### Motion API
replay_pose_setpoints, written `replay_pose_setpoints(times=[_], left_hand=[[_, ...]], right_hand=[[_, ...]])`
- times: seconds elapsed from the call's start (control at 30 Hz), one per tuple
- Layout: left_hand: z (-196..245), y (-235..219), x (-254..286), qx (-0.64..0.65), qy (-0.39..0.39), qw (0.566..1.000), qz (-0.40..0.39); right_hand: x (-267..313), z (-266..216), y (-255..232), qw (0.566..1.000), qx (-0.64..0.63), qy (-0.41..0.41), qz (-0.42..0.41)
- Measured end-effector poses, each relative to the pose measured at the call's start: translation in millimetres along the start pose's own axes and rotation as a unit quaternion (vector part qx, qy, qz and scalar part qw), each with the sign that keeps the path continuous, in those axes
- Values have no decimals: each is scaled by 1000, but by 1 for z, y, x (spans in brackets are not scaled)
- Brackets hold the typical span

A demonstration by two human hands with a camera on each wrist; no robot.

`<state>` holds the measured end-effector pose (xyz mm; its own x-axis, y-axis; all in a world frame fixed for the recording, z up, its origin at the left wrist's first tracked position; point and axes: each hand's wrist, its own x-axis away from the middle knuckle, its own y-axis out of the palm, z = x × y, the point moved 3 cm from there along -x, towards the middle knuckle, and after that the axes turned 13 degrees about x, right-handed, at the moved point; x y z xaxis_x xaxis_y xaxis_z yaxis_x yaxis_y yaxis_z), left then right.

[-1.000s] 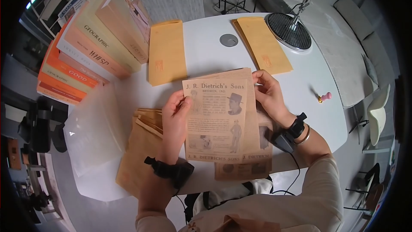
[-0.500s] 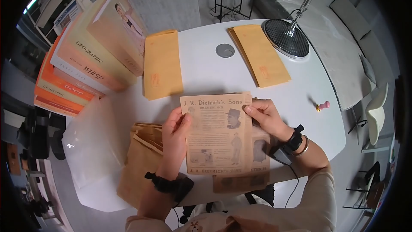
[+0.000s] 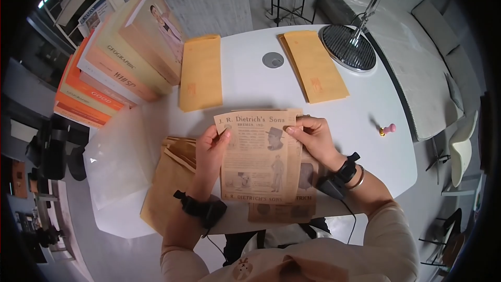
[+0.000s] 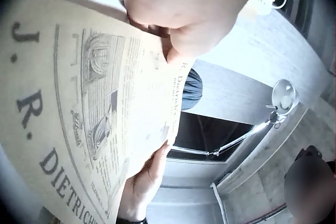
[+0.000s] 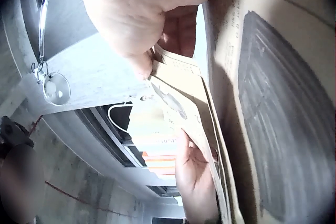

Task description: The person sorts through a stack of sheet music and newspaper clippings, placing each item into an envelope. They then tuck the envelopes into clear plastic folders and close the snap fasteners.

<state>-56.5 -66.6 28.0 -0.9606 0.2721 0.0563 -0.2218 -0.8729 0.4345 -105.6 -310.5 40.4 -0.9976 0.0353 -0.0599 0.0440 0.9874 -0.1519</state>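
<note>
My left hand (image 3: 210, 151) pinches the left edge of a few tan, newspaper-like printed sheets (image 3: 250, 169), thumb in front. My right hand (image 3: 316, 138) pinches their upper right edge, its thumb on the front sheet and its fingers behind. "J. R. Dietrich's Sons" heads the front sheet, above a man in a hat. The right wrist view shows several layered edges at the right thumb (image 5: 140, 66). Another printed sheet (image 3: 282, 213) shows below the held ones, near the table's front edge. Beside my left forearm lie brown paper envelopes (image 3: 166, 193).
Upright books (image 3: 122, 62) stand at the back left, with a translucent plastic sleeve (image 3: 117, 159) in front. Yellow envelopes (image 3: 201, 75) lie at the back, and more envelopes (image 3: 315, 68) lie by the lamp base (image 3: 347, 47). A pink-handled stamp (image 3: 387, 129) is on the right.
My right thumb has come onto the front of the sheets from their right edge. The fanned sheets now overlap more closely. My left hand keeps its hold.
</note>
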Motion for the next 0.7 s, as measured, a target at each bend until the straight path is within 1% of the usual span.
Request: replay_pose_setpoints(times=[0.2,0.37,0.4,0.5,0.63,0.67,0.7], left_hand=[[5,0,3,-87,33,996,9],[2,-3,-1,-57,50,997,-18],[0,-3,-1,-49,52,997,-29],[-3,-6,-2,-11,51,998,-24],[-2,-7,-5,-6,67,998,-18],[-2,-8,-5,-7,72,997,-19],[-4,-10,-5,-6,76,997,-17]], right_hand=[[-2,4,2,999,37,-38,8],[-5,-7,2,995,82,-55,21],[-4,-8,3,996,62,-62,17],[-2,-10,4,996,8,-89,9],[7,-19,1,994,-41,-45,89],[9,-19,0,993,-33,-15,110],[9,-22,0,994,-38,-8,99]])
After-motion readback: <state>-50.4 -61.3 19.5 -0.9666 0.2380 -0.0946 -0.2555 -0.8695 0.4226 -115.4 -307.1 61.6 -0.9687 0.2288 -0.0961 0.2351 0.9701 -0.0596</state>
